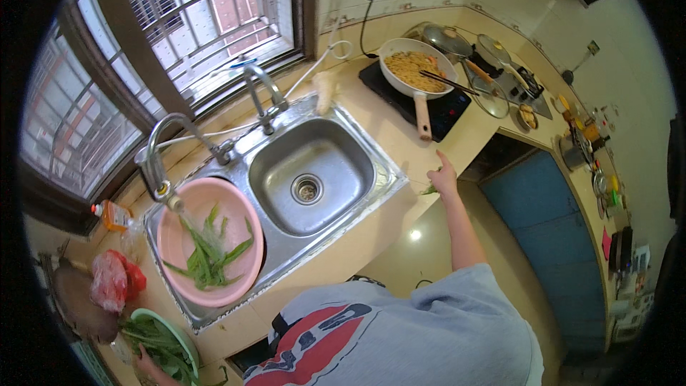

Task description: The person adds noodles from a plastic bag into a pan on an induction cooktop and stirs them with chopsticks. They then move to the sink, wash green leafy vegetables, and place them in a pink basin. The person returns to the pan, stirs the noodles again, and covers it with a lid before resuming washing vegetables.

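My left hand (147,362) is at the lower left, on long leafy greens (153,335) in a pale green basin (187,340); whether its fingers close on them is not clear. My right hand (444,176) is near the counter edge below the pan handle, one finger extended, a bit of green leaf (430,189) held beneath its other fingers. Between the hands, water runs from a curved faucet (155,166) onto green leaves (209,257) in a pink plastic basin (170,214), which sits over the left part of the steel sink (311,177).
A white frying pan (399,83) of noodle-like food with chopsticks (447,83) stands on a black induction cooker (439,126); its wooden handle (423,118) points toward the counter edge. An orange bottle (115,216) and red plastic bag (131,276) lie left of the sink. A glass lid (490,99) is right.
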`<state>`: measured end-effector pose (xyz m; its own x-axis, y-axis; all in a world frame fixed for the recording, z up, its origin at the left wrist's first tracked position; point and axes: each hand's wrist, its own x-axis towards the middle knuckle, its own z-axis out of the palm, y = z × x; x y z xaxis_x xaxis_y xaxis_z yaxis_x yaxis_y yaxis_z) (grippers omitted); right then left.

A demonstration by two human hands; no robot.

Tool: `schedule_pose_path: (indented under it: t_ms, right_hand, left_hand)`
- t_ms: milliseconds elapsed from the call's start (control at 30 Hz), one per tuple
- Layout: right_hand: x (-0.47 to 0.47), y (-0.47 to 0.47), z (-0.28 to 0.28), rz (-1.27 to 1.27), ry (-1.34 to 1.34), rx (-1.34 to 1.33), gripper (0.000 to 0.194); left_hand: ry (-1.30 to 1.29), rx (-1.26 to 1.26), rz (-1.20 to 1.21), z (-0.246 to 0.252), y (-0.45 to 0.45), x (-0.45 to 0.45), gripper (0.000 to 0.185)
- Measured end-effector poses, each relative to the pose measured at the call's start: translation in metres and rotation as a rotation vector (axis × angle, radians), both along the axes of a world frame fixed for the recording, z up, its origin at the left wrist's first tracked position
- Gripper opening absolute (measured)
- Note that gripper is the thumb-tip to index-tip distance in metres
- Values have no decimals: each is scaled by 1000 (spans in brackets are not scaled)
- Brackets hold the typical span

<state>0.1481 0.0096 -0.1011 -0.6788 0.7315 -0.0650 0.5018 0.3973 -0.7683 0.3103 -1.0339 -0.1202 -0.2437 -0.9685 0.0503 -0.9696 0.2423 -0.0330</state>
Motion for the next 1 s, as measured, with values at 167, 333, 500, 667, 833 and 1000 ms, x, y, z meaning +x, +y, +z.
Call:
schedule_pose_path:
  t_ms: [167, 333, 500, 667, 833, 1000]
  right_hand:
    - [-21, 74, 8, 42, -289, 236, 83]
    - [-61, 104, 18, 101, -486, 400, 86]
    - [-84, 110, 27, 91, -565, 442, 88]
    - [-86, 117, 28, 153, -675, 494, 85]
    - [-76, 116, 23, 81, -498, 503, 82]
    - [-30, 50, 3, 59, -136, 398, 31]
  left_hand:
    - [90, -23, -25, 41, 31, -5, 52]
    - [273, -141, -88, 67, 71, -7, 45]
    - [510, -237, -216, 109, 105, -3, 38]
    - [768, -281, -403, 154, 146, -2, 31]
    - [975, -190, -641, 193, 216, -24, 25]
    - [1032, 226, -948, 198, 320, -68, 20]
